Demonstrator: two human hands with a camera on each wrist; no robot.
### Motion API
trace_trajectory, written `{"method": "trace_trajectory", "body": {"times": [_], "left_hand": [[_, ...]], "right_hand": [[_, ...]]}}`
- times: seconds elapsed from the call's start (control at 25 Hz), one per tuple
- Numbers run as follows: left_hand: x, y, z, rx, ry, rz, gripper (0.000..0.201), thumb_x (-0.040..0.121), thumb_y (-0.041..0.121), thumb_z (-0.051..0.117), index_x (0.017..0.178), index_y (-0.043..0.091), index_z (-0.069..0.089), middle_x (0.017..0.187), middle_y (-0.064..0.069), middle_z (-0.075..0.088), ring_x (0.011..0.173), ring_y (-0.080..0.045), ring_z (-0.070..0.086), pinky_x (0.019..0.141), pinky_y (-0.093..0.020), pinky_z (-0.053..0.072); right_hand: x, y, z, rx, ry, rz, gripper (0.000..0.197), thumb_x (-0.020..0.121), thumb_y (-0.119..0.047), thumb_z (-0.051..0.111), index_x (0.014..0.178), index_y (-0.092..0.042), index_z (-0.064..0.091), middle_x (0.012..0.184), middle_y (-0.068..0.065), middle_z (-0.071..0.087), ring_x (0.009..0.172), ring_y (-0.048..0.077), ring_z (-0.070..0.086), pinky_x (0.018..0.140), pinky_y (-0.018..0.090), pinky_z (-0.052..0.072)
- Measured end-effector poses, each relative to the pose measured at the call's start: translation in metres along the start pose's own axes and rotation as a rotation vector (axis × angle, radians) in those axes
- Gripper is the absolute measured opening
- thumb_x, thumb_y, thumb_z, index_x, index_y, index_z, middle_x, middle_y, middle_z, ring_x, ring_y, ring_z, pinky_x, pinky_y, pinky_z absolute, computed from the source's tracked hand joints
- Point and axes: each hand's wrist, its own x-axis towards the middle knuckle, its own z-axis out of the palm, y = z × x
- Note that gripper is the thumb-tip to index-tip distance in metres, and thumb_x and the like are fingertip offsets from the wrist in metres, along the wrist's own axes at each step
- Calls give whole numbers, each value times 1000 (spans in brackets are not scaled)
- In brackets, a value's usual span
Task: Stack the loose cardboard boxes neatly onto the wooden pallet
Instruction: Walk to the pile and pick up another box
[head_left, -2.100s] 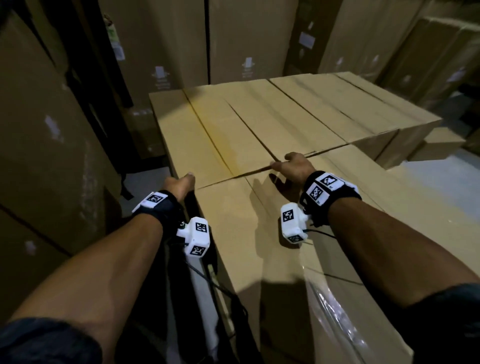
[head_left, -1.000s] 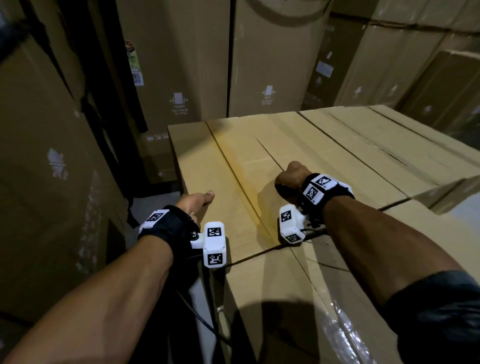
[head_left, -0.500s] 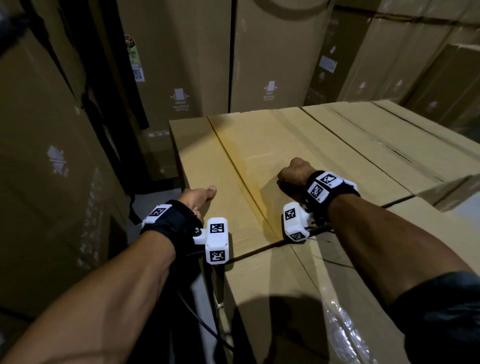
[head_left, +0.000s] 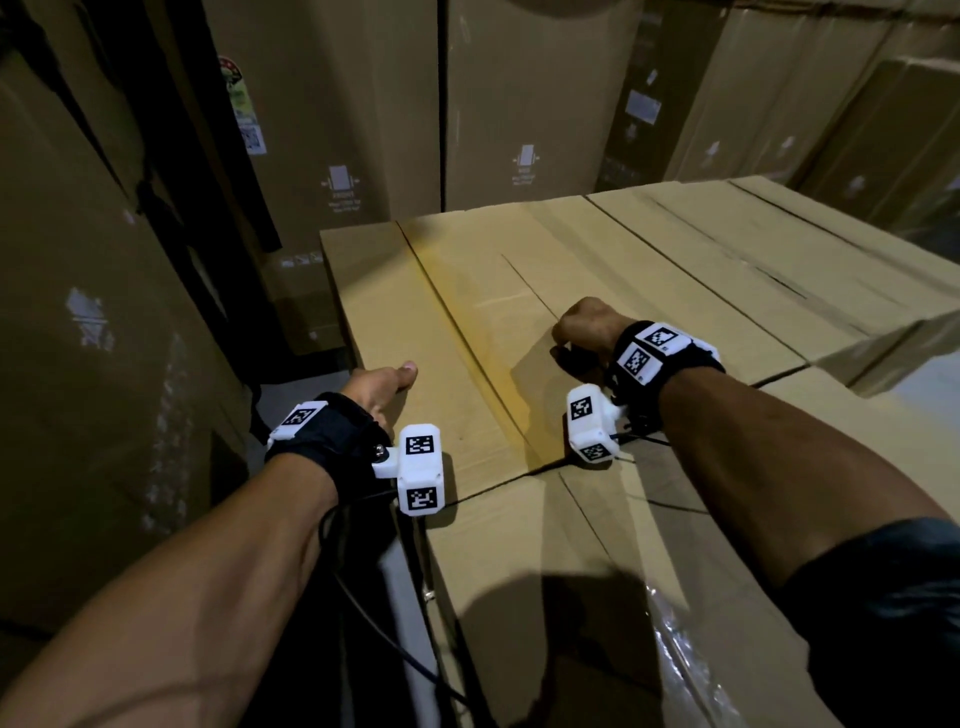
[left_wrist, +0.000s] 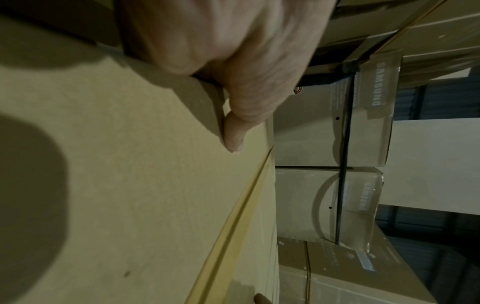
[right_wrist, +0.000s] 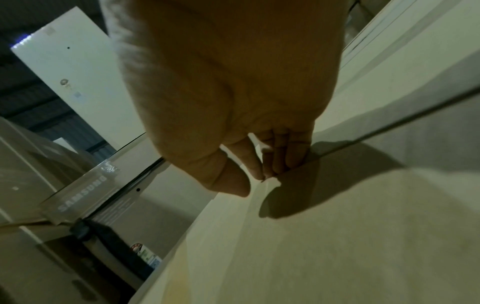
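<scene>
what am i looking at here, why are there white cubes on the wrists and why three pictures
This is a person, not a machine, stacking cardboard boxes in a storeroom. The large picture comes from a camera on the head; the other two come from small cameras strapped to each wrist, which are the white cubes with black patterned squares. In front lies a flat layer of long boxes. The left hand grips the left edge of the nearest long box, thumb on top. The right hand is curled, its fingertips hooked into a seam on the box top. Tall boxes stand behind. No pallet shows in these pictures.
</scene>
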Motion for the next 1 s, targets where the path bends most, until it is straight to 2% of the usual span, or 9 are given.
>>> {"method": "trace_trajectory", "body": {"times": [0.08, 0.16, 0.24, 0.32, 0.36, 0.56, 0.76, 0.88, 1.0], "left_hand": [[0, -1, 1, -22, -28, -19, 108, 67, 46, 82, 151, 4, 30, 153, -16, 40, 136, -39, 43, 106, -60, 39], [-13, 1, 3, -7, -40, -35, 93, 77, 42, 79, 149, 2, 36, 151, -16, 43, 137, -39, 42, 110, -59, 35], [-19, 2, 5, 25, -31, -60, 67, 93, 35, 67, 144, -2, 43, 147, -16, 48, 137, -35, 43, 111, -51, 34], [-21, 4, 5, 49, -48, -69, 60, 96, 34, 64, 140, -3, 47, 145, -15, 50, 137, -33, 45, 111, -49, 36], [-22, 6, 5, 43, -55, -59, 62, 95, 36, 65, 140, -1, 47, 146, -14, 49, 136, -33, 45, 110, -50, 37], [-24, 7, 8, 34, -14, -57, 63, 93, 41, 66, 135, -2, 49, 143, -13, 53, 131, -33, 50, 105, -49, 44], [-27, 6, 13, 70, 4, -43, 62, 97, 37, 61, 137, -6, 43, 142, -16, 50, 129, -35, 50, 103, -48, 44], [-33, 7, 13, 65, 14, -21, 67, 95, 39, 63, 139, -6, 41, 141, -19, 50, 126, -38, 52, 101, -51, 46], [-29, 6, 15, 83, 30, -29, 63, 96, 41, 63, 136, -4, 43, 134, -11, 52, 121, -36, 55, 95, -45, 48]], "right_hand": [[-14, 4, -10, 102, -40, 14, 5, 91, -2, 61, 90, 2, 58, 87, 19, 54, 76, 33, 63, 54, 29, 57], [-22, 13, -21, 71, -17, -16, 5, 96, -1, 57, 99, 1, 62, 92, 18, 56, 73, 28, 59, 44, 19, 48], [-26, 24, -36, -89, -10, -84, 18, 97, -4, 59, 114, -3, 68, 108, 17, 64, 85, 23, 60, 60, 14, 50], [-30, 37, -50, -233, -77, -108, 31, 98, -10, 62, 128, -8, 65, 131, 13, 62, 111, 22, 58, 92, 23, 45], [-33, 43, -55, -278, -121, -101, 36, 98, -12, 62, 134, -9, 62, 139, 11, 58, 120, 23, 54, 100, 27, 40], [-48, 64, -63, -332, -209, -106, 60, 97, -18, 65, 152, -17, 42, 159, 2, 35, 136, 25, 44, 98, 25, 36], [-46, 73, -59, -513, -237, -177, 75, 96, -37, 66, 158, -27, 26, 168, -4, 13, 151, 20, 21, 115, 28, 20], [-44, 72, -59, -552, -234, -188, 76, 96, -39, 66, 159, -27, 25, 168, -4, 12, 152, 20, 18, 118, 31, 18], [-43, 72, -59, -555, -228, -183, 77, 95, -39, 66, 159, -28, 24, 168, -3, 12, 152, 21, 18, 120, 34, 18]]}}
